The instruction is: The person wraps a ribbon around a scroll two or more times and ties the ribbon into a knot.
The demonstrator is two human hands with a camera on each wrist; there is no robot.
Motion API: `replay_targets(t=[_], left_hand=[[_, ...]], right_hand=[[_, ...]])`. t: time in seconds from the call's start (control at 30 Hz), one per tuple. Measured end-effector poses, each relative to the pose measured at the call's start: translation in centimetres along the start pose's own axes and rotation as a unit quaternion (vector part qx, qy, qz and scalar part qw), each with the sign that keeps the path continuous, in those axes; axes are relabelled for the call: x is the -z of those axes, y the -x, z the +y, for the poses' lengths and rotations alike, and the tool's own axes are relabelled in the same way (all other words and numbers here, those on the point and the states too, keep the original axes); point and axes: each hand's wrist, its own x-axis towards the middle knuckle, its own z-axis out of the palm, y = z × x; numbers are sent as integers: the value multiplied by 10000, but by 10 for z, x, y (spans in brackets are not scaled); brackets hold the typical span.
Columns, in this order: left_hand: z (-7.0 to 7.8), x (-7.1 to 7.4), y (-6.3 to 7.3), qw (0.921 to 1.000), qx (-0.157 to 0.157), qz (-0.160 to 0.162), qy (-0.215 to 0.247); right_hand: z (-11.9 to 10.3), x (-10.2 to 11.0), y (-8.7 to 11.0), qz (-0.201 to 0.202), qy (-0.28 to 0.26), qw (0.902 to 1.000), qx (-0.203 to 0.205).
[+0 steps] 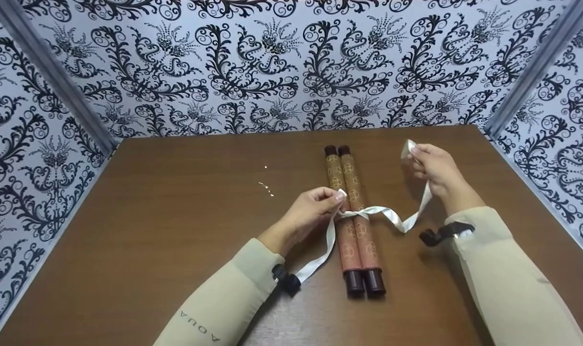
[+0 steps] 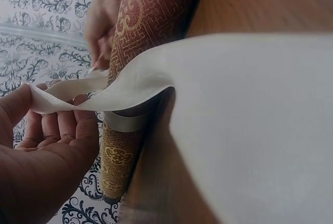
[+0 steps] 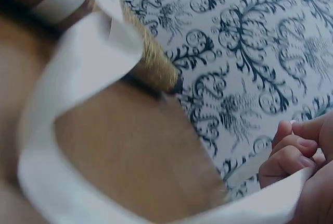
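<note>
Two slim rolls [image 1: 365,242], like a scroll's pair, lie side by side, red-brown to gold with dark end caps. A white ribbon [image 1: 380,210] wraps round their middle and crosses on top. My left hand [image 1: 315,209] pinches one part of it between thumb and forefinger, just over the left roll; its tail hangs towards the wrist. To the right, raised above the table, my right hand [image 1: 438,168] grips the ribbon's other length, which sags between hand and rolls. In the left wrist view the ribbon [image 2: 125,91] passes close to the lens.
The brown wooden table [image 1: 176,230] carries small bright specks [image 1: 267,187] left of the rolls. Black-and-white patterned walls [image 1: 253,62] stand behind and at both sides. A black strap with a camera [image 1: 289,283] sits on the left sleeve, another [image 1: 445,233] on the right.
</note>
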Motion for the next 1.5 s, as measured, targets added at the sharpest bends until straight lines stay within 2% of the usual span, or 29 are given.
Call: replay_targets(t=[0.17,0.37,0.47,0.53,0.67,0.87,1.0,1.2,1.27,1.33,1.4,1.47,1.5], left_hand=[[1,-1,1,10000,-31,7,-37],[1,-2,0,10000,7,21,-5],[-1,-2,-1,10000,-14,55,-4],[-2,-2,-2,10000,-17,68,-12],[-2,-2,-2,10000,-2,70,-30],[-1,-1,-1,9999,92,-13,60],[0,0,-1,10000,74,-8,-14],[1,-1,0,9998,9,11,-185],[1,-1,0,9998,17,7,-183],[1,-1,0,9999,13,-2,-146],[1,-1,1,10000,-2,-3,-93],[1,-1,0,10000,-15,-10,-78],[1,-1,0,10000,-21,-11,-85]], right_hand=[[-19,-32,-15,-85,812,9966,-77],[-34,-84,-22,-482,1509,9874,-30],[-39,-110,-21,-764,1897,9789,50],[-43,-125,-20,-977,2246,9694,161],[-51,-152,-18,-1453,2978,9422,500],[-52,-178,-17,-2206,3968,8860,945],[-46,-190,-17,-2652,4243,8595,1046],[-33,-199,-19,-3228,4638,8144,1322],[-30,-200,-19,-3319,4730,8054,1323],[-27,-198,-20,-3301,4813,8009,1341],[-25,-195,-20,-3213,4833,8026,1378],[-25,-190,-19,-3102,4804,8087,1381],[-25,-186,-19,-3049,4736,8153,1345]])
